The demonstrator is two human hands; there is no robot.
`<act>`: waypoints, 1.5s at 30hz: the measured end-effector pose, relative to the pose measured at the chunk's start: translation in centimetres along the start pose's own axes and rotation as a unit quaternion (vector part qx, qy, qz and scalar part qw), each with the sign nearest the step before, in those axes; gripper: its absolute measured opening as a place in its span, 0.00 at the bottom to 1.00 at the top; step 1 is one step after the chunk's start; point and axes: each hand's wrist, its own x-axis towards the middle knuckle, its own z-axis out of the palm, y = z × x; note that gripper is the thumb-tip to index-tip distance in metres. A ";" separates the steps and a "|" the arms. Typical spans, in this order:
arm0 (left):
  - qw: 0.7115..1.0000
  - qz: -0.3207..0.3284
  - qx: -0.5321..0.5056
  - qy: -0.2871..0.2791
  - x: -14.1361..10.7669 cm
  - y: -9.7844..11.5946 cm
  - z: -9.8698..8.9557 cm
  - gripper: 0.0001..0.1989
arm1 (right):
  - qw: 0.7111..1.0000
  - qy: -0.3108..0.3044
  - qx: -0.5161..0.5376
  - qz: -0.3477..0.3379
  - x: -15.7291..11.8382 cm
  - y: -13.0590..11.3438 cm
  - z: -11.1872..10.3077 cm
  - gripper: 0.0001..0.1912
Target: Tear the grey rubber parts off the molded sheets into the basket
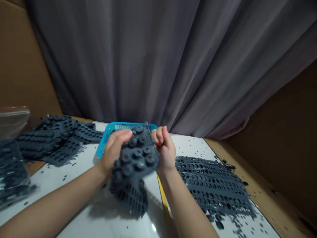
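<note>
A dark grey rubber sheet [137, 155] with rows of raised round knobs is held up above the table, its lower end folded and hanging down. My left hand [112, 148] grips its left edge, thumb on top. On the other side, my right hand [164, 145] is closed with curled fingers at the sheet's right edge, where a thin strip stands away from it. Directly behind the sheet sits a blue plastic basket [101, 145] with perforated walls, partly hidden by the left hand and the sheet.
Dark sheets full of round holes [215, 185] lie flat on the right. More moulded sheets [54, 138] are heaped at the left, beside a clear plastic bag [12, 168] of dark pieces. Small dark bits litter the white table [188, 143]. A grey curtain [148, 66] hangs behind.
</note>
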 end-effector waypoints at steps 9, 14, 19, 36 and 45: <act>0.939 0.188 0.256 -0.130 0.9 -0.4 -0.9 0.10 | 0.911 -0.038 -0.383 -0.148 0.0 -4.2 -2.3 0.18; 0.889 0.234 0.339 -0.199 1.0 -0.3 -1.0 0.08 | 0.787 -0.175 -0.587 -0.075 -0.5 -4.5 -1.8 0.13; 0.867 0.216 0.394 -0.217 0.8 0.2 -1.0 0.10 | 0.771 -0.234 -0.590 -0.062 -0.4 -3.7 -1.8 0.12; 0.934 0.195 0.229 -0.192 0.9 -1.9 -0.6 0.16 | 0.901 -0.159 -0.396 -0.075 1.1 2.6 -3.6 0.17; 0.895 0.217 0.351 -0.170 1.1 -0.3 -1.0 0.16 | 0.861 -0.122 -0.474 -0.136 0.8 0.6 -2.0 0.16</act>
